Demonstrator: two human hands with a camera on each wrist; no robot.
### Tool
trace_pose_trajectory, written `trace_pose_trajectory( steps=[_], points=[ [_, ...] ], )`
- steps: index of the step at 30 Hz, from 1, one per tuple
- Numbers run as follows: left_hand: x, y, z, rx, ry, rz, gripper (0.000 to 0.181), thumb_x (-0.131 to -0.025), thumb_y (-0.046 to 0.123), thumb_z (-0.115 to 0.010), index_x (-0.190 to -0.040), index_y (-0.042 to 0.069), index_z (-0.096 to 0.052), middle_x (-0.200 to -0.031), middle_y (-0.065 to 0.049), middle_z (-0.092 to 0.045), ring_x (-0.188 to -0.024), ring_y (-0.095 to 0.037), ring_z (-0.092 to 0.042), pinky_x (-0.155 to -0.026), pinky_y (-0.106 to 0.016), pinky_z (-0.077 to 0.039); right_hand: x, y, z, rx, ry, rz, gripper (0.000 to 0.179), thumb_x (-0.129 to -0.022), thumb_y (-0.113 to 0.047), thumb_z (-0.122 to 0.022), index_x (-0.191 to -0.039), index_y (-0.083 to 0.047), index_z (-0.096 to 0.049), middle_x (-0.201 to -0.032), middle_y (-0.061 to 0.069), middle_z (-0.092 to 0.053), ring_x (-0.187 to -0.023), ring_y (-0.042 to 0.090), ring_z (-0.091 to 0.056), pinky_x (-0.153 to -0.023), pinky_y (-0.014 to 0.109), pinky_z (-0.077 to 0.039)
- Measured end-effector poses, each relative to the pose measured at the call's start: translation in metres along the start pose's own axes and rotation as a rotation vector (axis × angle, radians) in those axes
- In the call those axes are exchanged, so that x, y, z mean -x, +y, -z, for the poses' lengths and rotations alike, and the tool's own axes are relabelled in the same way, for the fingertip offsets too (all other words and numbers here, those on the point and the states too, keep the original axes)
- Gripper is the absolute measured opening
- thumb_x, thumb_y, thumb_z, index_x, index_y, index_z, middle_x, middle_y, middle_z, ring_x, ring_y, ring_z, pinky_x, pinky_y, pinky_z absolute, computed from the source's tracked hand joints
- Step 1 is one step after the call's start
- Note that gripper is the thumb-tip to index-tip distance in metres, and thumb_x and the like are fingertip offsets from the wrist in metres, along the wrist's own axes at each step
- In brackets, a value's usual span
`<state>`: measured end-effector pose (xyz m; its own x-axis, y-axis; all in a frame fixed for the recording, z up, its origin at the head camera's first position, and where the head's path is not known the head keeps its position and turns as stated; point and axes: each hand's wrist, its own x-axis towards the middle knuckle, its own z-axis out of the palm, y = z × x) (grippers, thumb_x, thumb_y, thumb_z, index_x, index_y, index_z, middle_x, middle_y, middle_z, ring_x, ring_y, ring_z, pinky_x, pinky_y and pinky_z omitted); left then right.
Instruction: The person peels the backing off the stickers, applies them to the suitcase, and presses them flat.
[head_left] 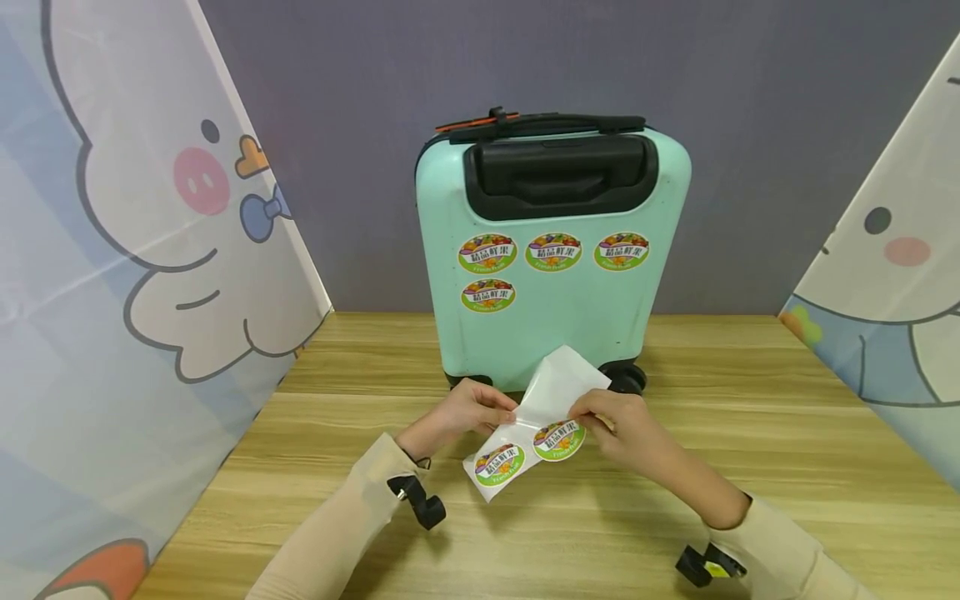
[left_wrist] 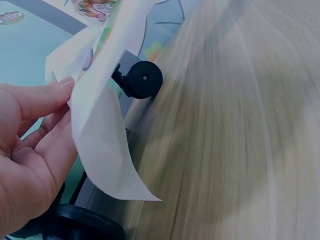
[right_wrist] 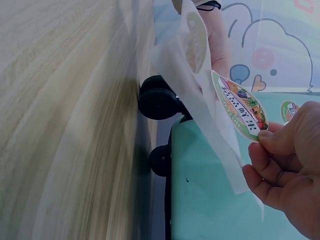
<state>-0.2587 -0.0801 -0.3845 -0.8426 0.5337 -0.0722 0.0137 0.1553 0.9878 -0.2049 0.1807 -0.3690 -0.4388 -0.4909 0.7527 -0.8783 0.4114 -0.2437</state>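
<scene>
My left hand [head_left: 480, 407] pinches a white sticker backing sheet [head_left: 558, 383], which bends above the table in front of the suitcase. On the sheet's lower left sits an oval fruit sticker [head_left: 499, 464]. Between thumb and finger of my right hand [head_left: 618, 421] is the edge of another oval fruit sticker [head_left: 559, 439]; in the right wrist view this sticker [right_wrist: 241, 106] stands largely off the sheet [right_wrist: 200, 100]. Behind the hands, a mint-green suitcase [head_left: 555, 325] stands upright. Three similar stickers form its upper row, and one sticker [head_left: 488, 295] lies below the left one.
The suitcase has a black handle recess [head_left: 558, 177] at its top and black wheels [head_left: 628, 377] at its base. Under it is a wood-grain table [head_left: 360, 367]. Cartoon-printed cloths [head_left: 150, 125] flank the table, and a grey panel [head_left: 337, 125] stands behind.
</scene>
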Motion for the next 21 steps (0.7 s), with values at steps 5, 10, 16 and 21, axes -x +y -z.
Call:
trace_pose_trajectory(
  steps=[5, 10, 16, 21],
  points=[
    [0.0003, -0.0003, -0.0008, -0.019, -0.022, -0.006, 0.023, -0.089, -0.005, -0.068, -0.107, -0.018, -0.068, -0.092, -0.019, -0.074, -0.070, -0.014, -0.069, -0.061, -0.028, -0.059, -0.0020, -0.0026, 0.0011, -0.003, -0.016, -0.030, 0.036, -0.066, 0.025, -0.074, -0.082, -0.007, -0.070, -0.080, -0.001, -0.071, -0.070, 0.010, -0.063, -0.062, 0.014, -0.048],
    [0.0012, -0.0012, -0.0041, -0.064, -0.003, -0.002, 0.021, -0.087, -0.005, -0.070, -0.105, -0.015, -0.070, -0.092, -0.020, -0.074, -0.072, -0.014, -0.069, -0.062, -0.028, -0.059, -0.0006, -0.0052, 0.0014, 0.000, -0.028, -0.103, 0.032, -0.068, 0.023, -0.075, -0.081, -0.006, -0.072, -0.079, 0.000, -0.071, -0.069, 0.007, -0.062, -0.058, 0.016, -0.050],
    [-0.0004, -0.0051, -0.0069, -0.178, -0.014, -0.014, 0.017, -0.087, -0.003, -0.072, -0.102, -0.010, -0.074, -0.091, -0.016, -0.075, -0.072, -0.012, -0.068, -0.061, -0.027, -0.058, 0.0013, -0.0061, 0.0025, -0.018, -0.053, -0.203, 0.028, -0.072, 0.019, -0.076, -0.082, -0.007, -0.074, -0.080, 0.000, -0.071, -0.069, 0.005, -0.061, -0.055, 0.020, -0.052],
    [-0.0017, -0.0069, -0.0075, -0.273, -0.018, -0.056, 0.015, -0.085, -0.004, -0.074, -0.100, -0.008, -0.075, -0.086, -0.014, -0.075, -0.064, -0.005, -0.061, -0.053, -0.019, -0.048, 0.0027, -0.0053, 0.0032, -0.045, -0.086, -0.280, 0.026, -0.075, 0.018, -0.075, -0.083, -0.006, -0.074, -0.081, 0.000, -0.071, -0.069, 0.004, -0.060, -0.056, 0.022, -0.052]
  ],
)
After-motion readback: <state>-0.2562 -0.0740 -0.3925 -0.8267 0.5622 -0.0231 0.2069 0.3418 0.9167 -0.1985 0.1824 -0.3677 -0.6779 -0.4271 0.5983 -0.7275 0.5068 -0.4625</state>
